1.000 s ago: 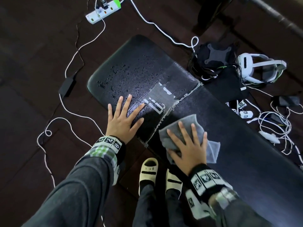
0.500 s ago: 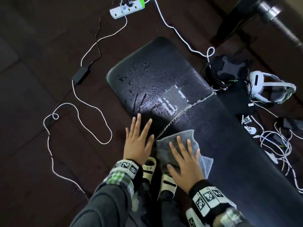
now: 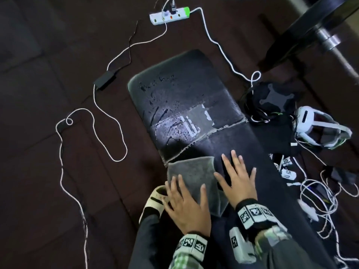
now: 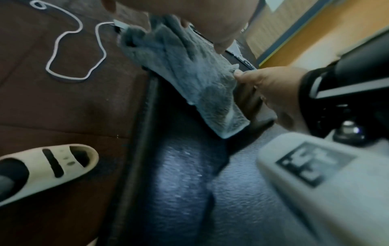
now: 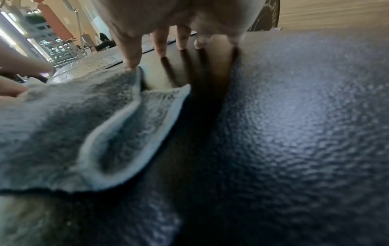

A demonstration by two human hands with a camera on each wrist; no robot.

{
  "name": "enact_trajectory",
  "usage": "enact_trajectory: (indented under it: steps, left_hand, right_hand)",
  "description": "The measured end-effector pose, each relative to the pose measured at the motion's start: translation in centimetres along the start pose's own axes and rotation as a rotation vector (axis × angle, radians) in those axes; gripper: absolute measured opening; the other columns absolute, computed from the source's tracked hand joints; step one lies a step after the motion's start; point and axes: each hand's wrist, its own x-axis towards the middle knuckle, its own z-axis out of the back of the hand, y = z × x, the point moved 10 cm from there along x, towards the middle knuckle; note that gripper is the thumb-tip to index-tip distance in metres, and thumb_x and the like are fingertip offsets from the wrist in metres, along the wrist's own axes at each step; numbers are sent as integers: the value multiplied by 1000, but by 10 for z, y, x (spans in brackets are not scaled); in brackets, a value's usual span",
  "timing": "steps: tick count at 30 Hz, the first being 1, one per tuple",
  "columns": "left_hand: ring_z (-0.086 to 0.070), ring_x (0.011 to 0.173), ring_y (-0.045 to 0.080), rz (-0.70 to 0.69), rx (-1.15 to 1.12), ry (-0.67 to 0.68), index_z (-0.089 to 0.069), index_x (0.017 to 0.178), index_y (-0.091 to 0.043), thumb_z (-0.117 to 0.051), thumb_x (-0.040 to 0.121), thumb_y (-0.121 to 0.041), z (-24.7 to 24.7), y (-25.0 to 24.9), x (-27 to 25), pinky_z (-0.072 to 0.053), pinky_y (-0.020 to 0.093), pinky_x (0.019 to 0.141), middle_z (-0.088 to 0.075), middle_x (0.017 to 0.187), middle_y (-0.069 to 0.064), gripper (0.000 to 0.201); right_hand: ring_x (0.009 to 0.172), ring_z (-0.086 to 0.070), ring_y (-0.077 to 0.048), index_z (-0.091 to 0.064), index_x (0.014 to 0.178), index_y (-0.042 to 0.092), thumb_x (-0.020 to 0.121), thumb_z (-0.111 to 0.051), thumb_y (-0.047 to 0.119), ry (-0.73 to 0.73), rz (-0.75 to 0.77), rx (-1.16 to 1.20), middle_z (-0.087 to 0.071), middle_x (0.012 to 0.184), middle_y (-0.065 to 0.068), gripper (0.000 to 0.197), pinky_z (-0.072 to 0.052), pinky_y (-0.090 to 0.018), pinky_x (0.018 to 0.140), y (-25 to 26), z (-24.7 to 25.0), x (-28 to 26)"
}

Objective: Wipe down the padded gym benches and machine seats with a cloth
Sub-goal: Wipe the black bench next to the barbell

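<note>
A black padded bench (image 3: 223,150) runs from the upper middle to the lower right of the head view; its far pad (image 3: 174,98) is beaded with water drops. A grey cloth (image 3: 192,177) lies on the near pad, just past the seam. My left hand (image 3: 186,204) rests flat on the cloth with straight fingers. My right hand (image 3: 238,177) lies flat and spread on the bare pad beside it, thumb at the cloth's edge. The left wrist view shows the cloth (image 4: 189,71) under the left hand (image 4: 200,20). The right wrist view shows the right hand (image 5: 181,33) beside the cloth (image 5: 73,116).
On the dark floor a power strip (image 3: 169,15), white cables (image 3: 93,121) and a black adapter (image 3: 104,79) lie left of the bench. A white headset (image 3: 320,127) and tangled cables (image 3: 320,191) lie to its right. My sandalled foot (image 3: 155,200) stands by the near edge.
My left hand left the wet far pad and came down onto the cloth. My right hand slid off the cloth to the bare pad on its right.
</note>
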Motion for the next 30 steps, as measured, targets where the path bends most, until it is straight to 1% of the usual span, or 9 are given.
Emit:
enact_trajectory:
  steps: [3, 6, 11, 14, 17, 20, 23, 26, 30]
  left_hand:
    - [-26, 145, 32, 124, -8, -6, -34, 150, -7, -34, 86, -73, -17, -4, 0, -31, 64, 107, -36, 156, 9, 92]
    - [-30, 143, 38, 137, -138, -87, -26, 152, -4, -41, 84, -65, -21, 1, 3, -31, 57, 111, -28, 159, 15, 93]
    - [-25, 145, 22, 230, -553, -211, -28, 152, -9, -39, 72, -47, -16, 43, -7, -21, 32, 120, -27, 158, 10, 89]
    - [-33, 138, 20, 363, -751, -241, -39, 147, -11, -45, 72, -41, -22, 62, -11, -20, 1, 103, -35, 151, 8, 81]
    - [-40, 135, 21, 393, -772, -212, -41, 147, -18, -59, 81, -58, -25, 60, 3, -29, 20, 106, -43, 146, 7, 79]
    - [-48, 131, 29, 425, -721, -205, -44, 145, -22, -63, 92, -42, -21, 66, 37, -34, 28, 105, -53, 142, 9, 60]
    - [-51, 129, 30, 362, -687, -225, -45, 144, -25, -64, 92, -42, -5, 69, 81, -37, 34, 107, -56, 139, 10, 58]
    - [-50, 129, 27, 315, -709, -239, -44, 145, -24, -61, 82, -50, -1, 65, 87, -36, 30, 108, -54, 141, 8, 70]
    - [-48, 129, 29, 240, -659, -331, -44, 146, -17, -61, 81, -43, -6, 54, 36, -32, 26, 105, -48, 140, 14, 72]
  right_hand:
    - [144, 3, -14, -8, 145, 41, 84, -10, 66, -9, 32, -5, 14, 149, 19, 67, 3, -55, 112, -9, 0, -4]
    - [143, 13, -20, 6, 141, 46, 90, -29, 62, 34, -32, -35, 21, 147, 22, 64, 6, -61, 108, -28, -3, -7]
    - [142, 19, -22, 14, 138, 48, 90, -27, 60, 56, -20, -44, 28, 146, 21, 64, 8, -61, 108, -28, -7, -6]
    - [142, 20, -21, 12, 140, 48, 90, -26, 61, 36, -20, -39, 27, 147, 21, 63, 10, -60, 108, -29, -7, -7]
    - [141, 21, -18, 8, 141, 49, 86, -19, 67, 6, -12, -30, 25, 147, 22, 63, 11, -59, 108, -32, -6, -4]
    - [141, 17, -18, 4, 141, 49, 82, -9, 72, -36, 6, -31, 19, 150, 20, 65, 10, -59, 108, -29, -6, -6]
    - [141, 18, -17, -1, 143, 48, 82, -11, 68, -68, 11, -32, 14, 152, 18, 65, 9, -60, 108, -28, -7, -7]
    - [139, 19, -15, -2, 143, 47, 83, -12, 67, -77, 12, -34, 13, 153, 18, 64, 10, -59, 107, -29, -8, -7]
    - [140, 17, -14, -5, 144, 46, 83, -15, 67, -85, 2, -34, 12, 153, 18, 65, 6, -61, 108, -31, -8, -7]
